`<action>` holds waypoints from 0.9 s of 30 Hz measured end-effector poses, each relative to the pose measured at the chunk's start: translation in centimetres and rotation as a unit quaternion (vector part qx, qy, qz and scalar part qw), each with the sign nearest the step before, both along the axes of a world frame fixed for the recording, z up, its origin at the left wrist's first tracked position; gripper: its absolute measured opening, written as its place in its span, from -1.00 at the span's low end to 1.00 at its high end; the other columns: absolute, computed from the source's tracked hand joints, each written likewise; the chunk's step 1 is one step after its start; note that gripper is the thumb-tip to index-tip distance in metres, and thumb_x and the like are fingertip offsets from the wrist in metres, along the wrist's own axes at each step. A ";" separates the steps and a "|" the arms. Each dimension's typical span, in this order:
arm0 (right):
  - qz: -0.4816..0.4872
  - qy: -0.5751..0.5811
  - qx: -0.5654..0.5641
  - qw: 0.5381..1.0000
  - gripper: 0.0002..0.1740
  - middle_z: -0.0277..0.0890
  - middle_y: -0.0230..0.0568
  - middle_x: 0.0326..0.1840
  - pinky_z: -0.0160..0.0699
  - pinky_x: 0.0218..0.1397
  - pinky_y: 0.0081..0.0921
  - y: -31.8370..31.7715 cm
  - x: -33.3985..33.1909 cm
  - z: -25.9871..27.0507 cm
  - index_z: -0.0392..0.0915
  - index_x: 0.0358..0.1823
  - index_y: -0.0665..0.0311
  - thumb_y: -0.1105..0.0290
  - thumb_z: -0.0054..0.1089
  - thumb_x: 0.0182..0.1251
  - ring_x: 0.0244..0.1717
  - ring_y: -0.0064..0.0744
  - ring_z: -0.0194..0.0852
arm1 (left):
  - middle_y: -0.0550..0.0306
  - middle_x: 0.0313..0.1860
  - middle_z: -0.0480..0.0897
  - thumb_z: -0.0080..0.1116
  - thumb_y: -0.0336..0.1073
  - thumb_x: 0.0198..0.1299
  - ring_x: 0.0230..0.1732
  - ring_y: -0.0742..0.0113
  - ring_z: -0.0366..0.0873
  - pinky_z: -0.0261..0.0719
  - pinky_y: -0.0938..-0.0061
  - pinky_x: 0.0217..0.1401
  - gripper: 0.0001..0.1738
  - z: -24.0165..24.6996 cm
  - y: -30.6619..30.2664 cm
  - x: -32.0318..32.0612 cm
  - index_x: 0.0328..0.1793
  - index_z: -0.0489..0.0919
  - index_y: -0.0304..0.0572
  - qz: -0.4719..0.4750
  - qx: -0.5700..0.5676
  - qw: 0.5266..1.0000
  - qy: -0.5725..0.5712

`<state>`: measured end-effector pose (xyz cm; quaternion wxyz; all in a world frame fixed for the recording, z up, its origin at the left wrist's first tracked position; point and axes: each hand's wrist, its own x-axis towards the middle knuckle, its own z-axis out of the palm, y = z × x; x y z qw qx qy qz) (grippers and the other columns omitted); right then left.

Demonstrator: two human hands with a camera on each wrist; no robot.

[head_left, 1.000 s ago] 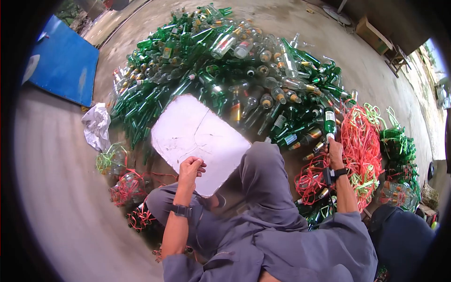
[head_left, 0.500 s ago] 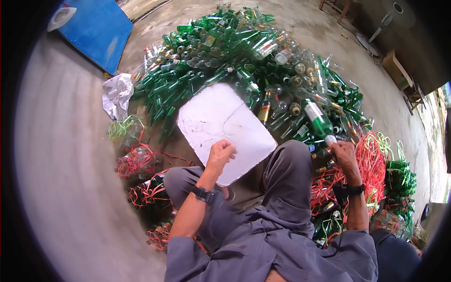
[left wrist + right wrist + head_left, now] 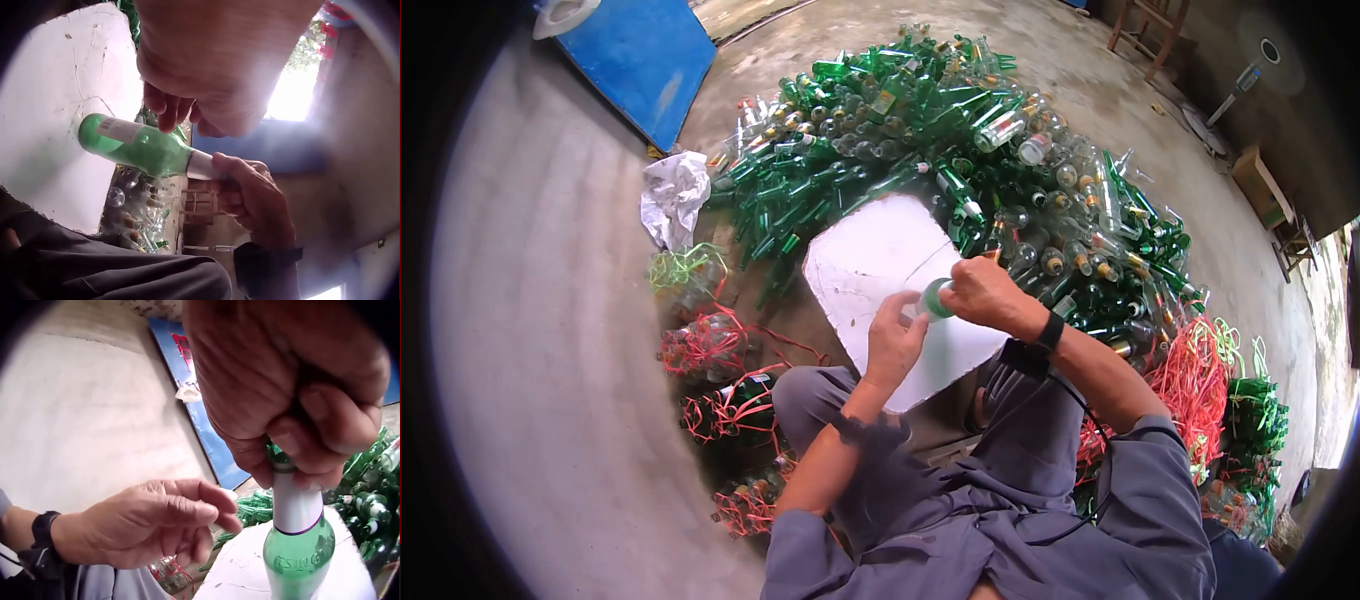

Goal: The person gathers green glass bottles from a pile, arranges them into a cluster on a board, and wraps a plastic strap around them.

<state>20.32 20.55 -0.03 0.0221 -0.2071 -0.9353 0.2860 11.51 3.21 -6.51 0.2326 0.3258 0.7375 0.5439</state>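
A green glass bottle (image 3: 299, 556) with a pale neck label stands upright over the white board (image 3: 880, 240), its base at the board's surface in the left wrist view. The right hand (image 3: 1000, 298) grips it by the neck from above; in the right wrist view the fingers of that hand (image 3: 294, 381) curl round the top. Beside the bottle is the left hand (image 3: 895, 345), fingers loosely bent; the right wrist view shows a gap between this hand (image 3: 156, 525) and the glass. Whether the base bears on the board is hard to tell.
A large heap of green and clear bottles (image 3: 860, 130) lies beyond the board. Red strips (image 3: 1195, 375) are piled at the right. Bottles tied with red strips (image 3: 705, 345) stand at the left, near crumpled white paper (image 3: 673, 195) and a blue panel (image 3: 635, 70).
The right hand has carried the green bottle from the right side to over the white board and turned it upright. The left hand is now beside it. The head view has shifted.
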 end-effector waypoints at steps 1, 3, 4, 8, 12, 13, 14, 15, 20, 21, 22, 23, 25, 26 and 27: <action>0.013 0.013 0.012 1.000 -0.64 0.55 0.36 -0.51 0.65 -0.23 -0.02 -0.5 -0.8 0.1 0.63 -0.50 0.55 0.27 0.17 0.07 -0.40 0.29 0.64 | -0.02 -0.12 0.68 0.28 -0.43 0.17 -0.37 0.28 0.61 0.60 0.38 -0.19 -0.60 0.6 0.1 0.0 0.15 0.57 -0.27 -0.001 0.013 1.000 0.028; 0.026 0.026 0.021 0.999 -0.64 0.56 0.35 -0.50 0.65 -0.22 -0.02 -1.3 -2.0 0.3 0.64 -0.51 0.53 0.27 0.19 0.07 -0.40 0.28 0.64 | -0.03 -0.09 0.67 0.26 -0.47 0.15 -0.35 0.28 0.61 0.60 0.39 -0.16 -0.54 1.9 0.3 0.1 0.23 0.53 -0.25 -0.001 0.023 0.998 0.056; 0.031 0.023 0.005 0.999 -0.66 0.57 0.33 -0.50 0.65 -0.23 -0.03 -1.7 -2.4 0.5 0.64 -0.50 0.52 0.28 0.21 0.06 -0.40 0.26 0.64 | -0.07 -0.05 0.66 0.25 -0.49 0.14 -0.29 0.21 0.64 0.60 0.36 -0.13 -0.49 2.6 0.5 0.1 0.27 0.50 -0.24 -0.019 0.024 0.998 0.051; 0.036 0.083 -0.017 0.996 -0.71 0.58 0.31 -0.50 0.65 -0.24 -0.04 -2.7 -3.6 -0.2 0.65 -0.47 0.51 0.32 0.27 0.04 -0.40 0.23 0.66 | -0.15 -0.05 0.67 0.24 -0.51 0.12 -0.14 -0.04 0.70 0.62 0.25 -0.06 -0.48 2.6 1.7 -1.4 0.27 0.49 -0.21 -0.031 0.053 0.993 0.102; 0.013 0.134 -0.094 0.986 -0.62 0.59 0.26 -0.50 0.65 -0.29 -0.14 -1.9 -4.7 -0.9 0.64 -0.42 0.52 0.23 0.35 0.06 -0.42 0.10 0.69 | -0.16 -0.16 0.70 0.23 -0.51 0.12 -0.10 -0.19 0.70 0.62 0.18 -0.03 -0.52 1.8 2.4 -4.0 0.22 0.50 -0.20 -0.019 -0.014 0.994 0.106; 0.013 0.134 -0.095 0.986 -0.62 0.59 0.26 -0.50 0.65 -0.29 -0.14 -1.4 -4.8 -0.7 0.64 -0.42 0.52 0.23 0.35 0.06 -0.42 0.10 0.69 | -0.03 -0.22 0.70 0.22 -0.56 0.11 -0.21 0.10 0.67 0.62 0.34 -0.14 -0.56 1.5 2.6 -4.6 0.17 0.52 -0.22 -0.020 -0.020 0.994 0.103; 0.032 0.117 -0.152 0.981 -0.56 0.61 0.19 -0.50 0.63 -0.31 -0.21 -0.7 -4.7 -0.5 0.66 -0.35 0.52 0.16 0.39 0.09 -0.44 -0.04 0.68 | 0.09 -0.27 0.70 0.21 -0.61 0.10 -0.31 0.39 0.65 0.62 0.50 -0.25 -0.59 1.1 2.6 -5.1 0.12 0.55 -0.24 -0.021 -0.027 0.994 0.100; 0.051 0.100 -0.209 0.971 -0.50 0.63 0.12 -0.49 0.62 -0.34 -0.28 0.1 -4.7 -0.4 0.69 -0.28 0.51 0.09 0.42 0.12 -0.46 -0.17 0.67 | 0.09 -0.27 0.70 0.21 -0.61 0.10 -0.31 0.39 0.65 0.62 0.50 -0.25 -0.59 1.5 2.7 -5.3 0.12 0.55 -0.24 -0.021 -0.027 0.994 0.099; 0.025 0.024 -0.410 0.911 -0.57 0.61 -0.38 -0.45 0.51 -0.45 -0.62 5.1 -5.0 -2.3 0.74 -0.04 0.35 0.11 0.38 0.29 -0.47 -0.64 0.51 | 0.27 -0.38 0.61 0.26 -0.54 0.18 -0.54 0.59 0.47 0.47 0.65 -0.49 -0.74 3.4 2.7 -7.2 0.00 0.58 -0.19 0.019 -0.002 0.998 -0.052; -0.039 0.056 -0.355 0.932 -0.59 0.61 -0.37 -0.46 0.50 -0.45 -0.60 6.2 -5.3 -4.2 0.74 -0.07 0.35 0.13 0.36 0.29 -0.48 -0.64 0.51 | 0.31 -0.42 0.57 0.27 -0.52 0.18 -0.55 0.60 0.45 0.45 0.64 -0.51 -0.76 3.8 2.8 -7.9 -0.02 0.59 -0.16 0.017 -0.024 0.999 -0.042; -0.102 0.088 -0.295 0.946 -0.61 0.62 -0.35 -0.47 0.49 -0.46 -0.59 7.4 -5.8 -6.3 0.74 -0.10 0.36 0.14 0.34 0.29 -0.48 -0.63 0.52 | 0.31 -0.42 0.57 0.27 -0.52 0.18 -0.55 0.60 0.45 0.45 0.64 -0.51 -0.76 3.9 2.8 -8.4 -0.02 0.59 -0.16 0.017 -0.025 0.999 -0.044; -0.125 0.062 -0.262 0.955 -0.58 0.63 -0.16 -0.46 0.57 -0.35 -0.43 9.3 -6.1 -8.0 0.70 -0.16 0.42 0.13 0.31 0.23 -0.47 -0.40 0.58 | 0.31 -0.42 0.55 0.27 -0.52 0.18 -0.55 0.60 0.45 0.46 0.64 -0.51 -0.76 3.9 3.0 -9.0 -0.02 0.59 -0.17 0.027 -0.020 0.999 -0.017; -0.146 0.032 -0.227 0.962 -0.55 0.64 0.03 -0.45 0.64 -0.24 -0.28 12.6 -6.2 -11.5 0.66 -0.23 0.48 0.12 0.27 0.17 -0.45 -0.16 0.65 | 0.31 -0.41 0.55 0.27 -0.52 0.18 -0.54 0.59 0.47 0.47 0.64 -0.50 -0.76 4.3 3.4 -9.8 -0.03 0.59 -0.17 0.044 -0.001 0.999 -0.011; -0.197 0.051 -0.175 0.963 -0.56 0.63 0.09 -0.45 0.64 -0.18 -0.22 13.8 -6.2 -13.5 0.64 -0.27 0.48 0.14 0.24 0.12 -0.40 -0.01 0.66 | 0.31 -0.41 0.55 0.27 -0.52 0.18 -0.54 0.59 0.47 0.47 0.64 -0.50 -0.76 4.3 3.5 -10.1 -0.03 0.59 -0.17 0.046 -0.001 0.999 -0.015; -0.246 0.069 -0.123 0.959 -0.56 0.62 0.16 -0.45 0.65 -0.12 -0.16 14.6 -6.1 -15.2 0.62 -0.31 0.49 0.15 0.22 0.07 -0.35 0.13 0.67 | 0.30 -0.41 0.54 0.26 -0.52 0.18 -0.54 0.59 0.47 0.48 0.63 -0.50 -0.76 4.1 3.5 -10.4 -0.03 0.59 -0.18 0.070 0.003 0.997 -0.010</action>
